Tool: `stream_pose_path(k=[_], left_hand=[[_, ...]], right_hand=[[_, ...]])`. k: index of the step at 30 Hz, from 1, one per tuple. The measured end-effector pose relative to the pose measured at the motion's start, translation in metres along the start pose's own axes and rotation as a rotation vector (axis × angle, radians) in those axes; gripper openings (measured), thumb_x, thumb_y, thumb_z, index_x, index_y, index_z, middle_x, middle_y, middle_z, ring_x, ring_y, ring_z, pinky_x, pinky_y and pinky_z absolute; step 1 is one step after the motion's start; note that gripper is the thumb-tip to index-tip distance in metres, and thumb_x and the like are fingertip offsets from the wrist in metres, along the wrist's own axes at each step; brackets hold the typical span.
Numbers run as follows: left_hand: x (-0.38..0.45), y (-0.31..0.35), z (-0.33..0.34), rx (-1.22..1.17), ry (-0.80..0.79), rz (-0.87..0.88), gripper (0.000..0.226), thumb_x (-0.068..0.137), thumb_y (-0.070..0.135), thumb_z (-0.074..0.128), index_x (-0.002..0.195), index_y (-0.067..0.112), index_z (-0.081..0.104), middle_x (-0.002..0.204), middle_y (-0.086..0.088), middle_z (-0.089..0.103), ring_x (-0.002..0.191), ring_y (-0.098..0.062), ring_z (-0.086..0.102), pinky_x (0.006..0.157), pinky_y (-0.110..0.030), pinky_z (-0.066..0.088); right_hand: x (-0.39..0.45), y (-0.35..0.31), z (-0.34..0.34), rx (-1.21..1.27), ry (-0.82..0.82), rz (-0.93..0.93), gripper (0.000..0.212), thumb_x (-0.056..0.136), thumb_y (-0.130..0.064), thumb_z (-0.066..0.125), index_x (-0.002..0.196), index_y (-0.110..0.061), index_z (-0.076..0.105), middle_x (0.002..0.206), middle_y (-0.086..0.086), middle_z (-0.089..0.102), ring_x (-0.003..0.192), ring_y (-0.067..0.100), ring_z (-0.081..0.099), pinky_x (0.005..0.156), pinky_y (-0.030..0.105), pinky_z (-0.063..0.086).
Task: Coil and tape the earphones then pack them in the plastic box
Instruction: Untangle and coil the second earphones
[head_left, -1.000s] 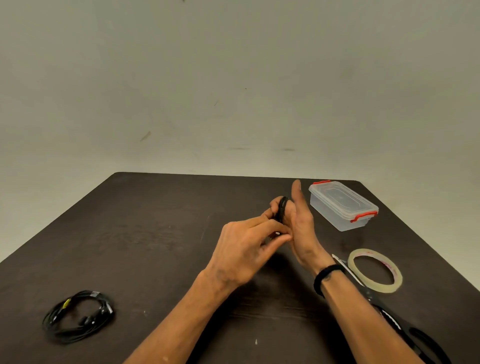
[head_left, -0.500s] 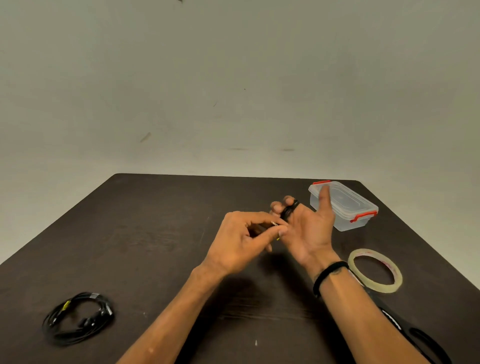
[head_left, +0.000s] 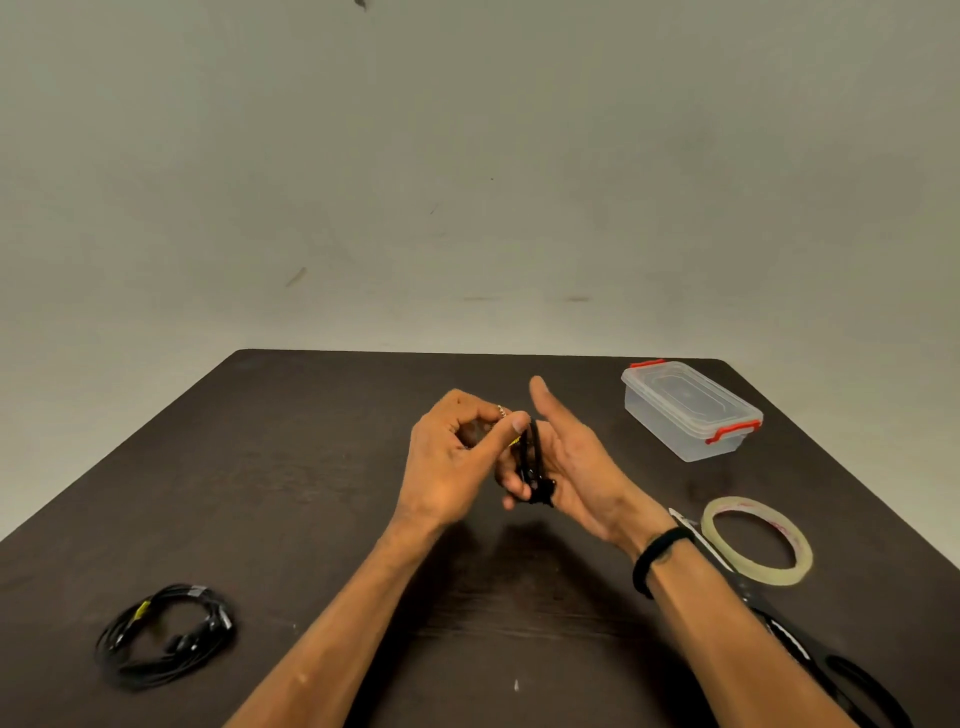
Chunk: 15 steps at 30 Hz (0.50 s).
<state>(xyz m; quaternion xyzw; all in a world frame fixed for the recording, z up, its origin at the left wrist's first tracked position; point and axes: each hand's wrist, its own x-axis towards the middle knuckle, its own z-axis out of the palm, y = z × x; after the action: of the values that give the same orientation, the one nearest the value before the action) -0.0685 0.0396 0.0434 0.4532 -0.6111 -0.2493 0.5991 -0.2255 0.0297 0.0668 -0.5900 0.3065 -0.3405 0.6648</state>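
Lying at the desk's (head_left: 311, 467) near-left corner, a second bundle of black earphones (head_left: 165, 635) is seen already coiled, well apart from both hands. A clear plastic box (head_left: 691, 410) with red clips is placed at the far-right corner, lid closed on it. One roll of clear tape (head_left: 757, 540) is laid flat along the right edge, nearer than the box. Black-handled scissors (head_left: 810, 644) are partly hidden under the right forearm, between the tape and the near-right corner; only the blade tip and handle loops are seen.

Counted: two earphone sets, one box, one tape roll, one pair of scissors.

Above the desk's middle, the black earphone coil (head_left: 532, 462) is held between the hands, lifted off the surface. The coil is looped round the fingers of the right hand (head_left: 571, 467), whose palm is turned left and thumb is pointed up; fingers are curled through the loops. The cable end, by the plug, is pinched by the left hand (head_left: 457, 462) between thumb and curled fingers, right against the coil's top. A black band (head_left: 655, 558) is worn on the right wrist.
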Motion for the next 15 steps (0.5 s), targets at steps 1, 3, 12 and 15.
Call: stream_pose_path(k=[1,3,12,15], left_hand=[[0.000,-0.001,0.001,-0.018,-0.003,-0.014,0.029,0.087,0.038,0.079,0.088,0.009,0.073,0.084,0.003,0.071,0.068,-0.012,0.072,0.066,-0.025,0.056],[0.003,-0.002,0.004,-0.099,-0.035,-0.057,0.033,0.088,0.035,0.076,0.091,0.002,0.074,0.100,0.000,0.070,0.079,-0.008,0.072,0.074,-0.023,0.056],[0.000,0.006,0.005,-0.400,-0.218,-0.240,0.033,0.090,0.033,0.073,0.100,0.002,0.076,0.089,-0.008,0.075,0.086,-0.020,0.071,0.080,-0.037,0.059],[-0.001,0.009,0.005,-0.335,-0.162,-0.184,0.024,0.092,0.029,0.074,0.093,0.005,0.077,0.075,-0.010,0.074,0.067,-0.020,0.071,0.065,-0.034,0.059]], right_hand=[[-0.001,-0.001,0.000,0.003,-0.002,0.026,0.080,0.101,-0.076,0.026,0.075,-0.010,0.061,0.066,0.013,0.051,0.056,0.019,0.050,0.071,0.039,0.054],[-0.002,-0.002,-0.001,0.048,-0.011,0.078,0.077,0.100,-0.078,0.030,0.069,-0.011,0.054,0.062,0.012,0.047,0.053,0.020,0.044,0.066,0.038,0.053],[-0.004,-0.002,-0.007,0.411,-0.156,0.120,0.031,0.086,-0.031,0.035,0.062,-0.014,0.043,0.051,0.006,0.039,0.046,0.017,0.032,0.052,0.031,0.042],[-0.003,-0.002,-0.005,0.399,-0.133,0.128,0.032,0.088,-0.025,0.039,0.063,-0.009,0.051,0.057,0.011,0.047,0.050,0.019,0.039,0.060,0.035,0.050]])
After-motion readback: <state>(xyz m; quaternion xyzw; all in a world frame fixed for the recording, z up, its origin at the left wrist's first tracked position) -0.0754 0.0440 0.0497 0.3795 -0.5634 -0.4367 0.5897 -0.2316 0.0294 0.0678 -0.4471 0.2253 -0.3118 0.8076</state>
